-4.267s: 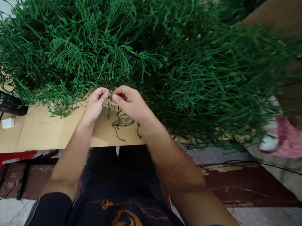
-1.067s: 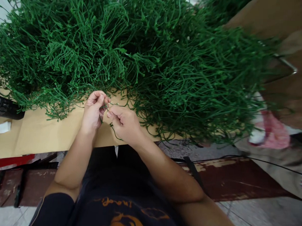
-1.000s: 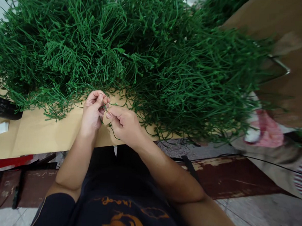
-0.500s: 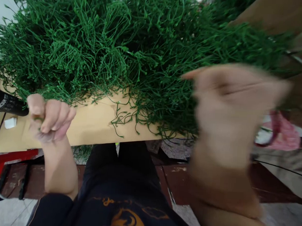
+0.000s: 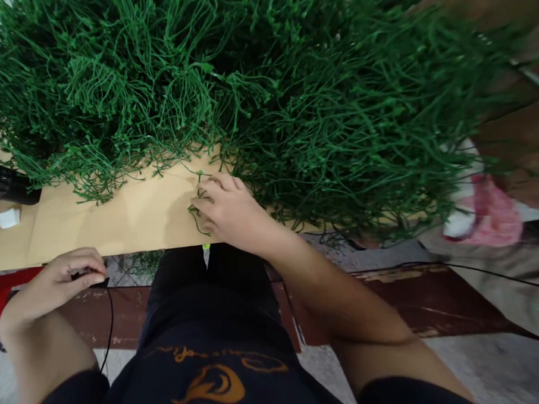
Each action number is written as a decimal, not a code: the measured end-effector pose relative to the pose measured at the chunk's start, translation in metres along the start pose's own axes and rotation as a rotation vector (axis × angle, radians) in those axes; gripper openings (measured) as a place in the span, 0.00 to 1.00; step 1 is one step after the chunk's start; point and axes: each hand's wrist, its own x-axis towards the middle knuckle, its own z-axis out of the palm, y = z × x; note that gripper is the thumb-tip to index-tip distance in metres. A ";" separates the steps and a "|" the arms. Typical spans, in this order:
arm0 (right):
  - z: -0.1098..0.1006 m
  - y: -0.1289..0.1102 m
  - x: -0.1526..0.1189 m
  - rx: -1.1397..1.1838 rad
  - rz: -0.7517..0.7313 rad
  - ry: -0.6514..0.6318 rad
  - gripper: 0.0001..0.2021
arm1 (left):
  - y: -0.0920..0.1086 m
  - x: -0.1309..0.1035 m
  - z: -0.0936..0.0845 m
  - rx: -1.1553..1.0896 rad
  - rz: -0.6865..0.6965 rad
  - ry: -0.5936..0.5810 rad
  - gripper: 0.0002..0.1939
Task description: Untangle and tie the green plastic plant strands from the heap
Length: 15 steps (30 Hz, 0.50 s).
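A large heap of thin green plastic stems [image 5: 167, 90] covers the far part of the tan tabletop [image 5: 103, 224]. My right hand [image 5: 233, 215] rests palm down near the table's front edge, its fingers curled round a few loose green stems. Just off the front edge at the left, my left hand [image 5: 72, 277] is closed in a pinch near a small dark piece with a thin black cable hanging below. What lies between its fingers is too small to make out.
At the left are a black cylinder [image 5: 11, 182] and a small white piece [image 5: 8, 218]. A bent metal rod [image 5: 536, 82] shows at the upper right, above a pink and white cloth [image 5: 496, 215]. Below the table lies a dark red surface [image 5: 426, 298].
My right hand has moved left and down onto the loose stems by the edge. My left hand has dropped from above the tabletop to below its front edge.
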 end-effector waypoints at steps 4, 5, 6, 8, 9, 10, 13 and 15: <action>0.020 -0.003 0.013 -0.013 -0.008 -0.103 0.10 | 0.003 -0.008 0.004 0.083 -0.109 0.146 0.07; 0.018 0.000 0.013 0.027 0.000 -0.101 0.10 | 0.005 -0.008 0.004 0.077 -0.116 0.183 0.07; 0.014 0.004 0.013 0.094 0.008 -0.082 0.09 | 0.008 -0.007 0.003 0.066 -0.122 0.223 0.07; 0.001 0.011 0.012 0.295 0.034 0.007 0.07 | 0.016 0.003 0.003 0.019 -0.134 0.327 0.05; -0.006 0.014 0.012 0.421 0.062 0.066 0.06 | 0.020 0.012 0.005 -0.025 -0.136 0.386 0.05; -0.012 0.015 0.012 0.554 0.094 0.121 0.05 | 0.025 0.024 0.010 -0.081 -0.135 0.449 0.05; -0.026 0.013 0.016 0.899 0.192 0.237 0.03 | 0.040 0.072 0.033 -0.336 -0.068 0.569 0.11; -0.027 0.009 0.021 1.032 0.233 0.290 0.04 | 0.051 0.108 0.053 -0.510 0.024 0.493 0.18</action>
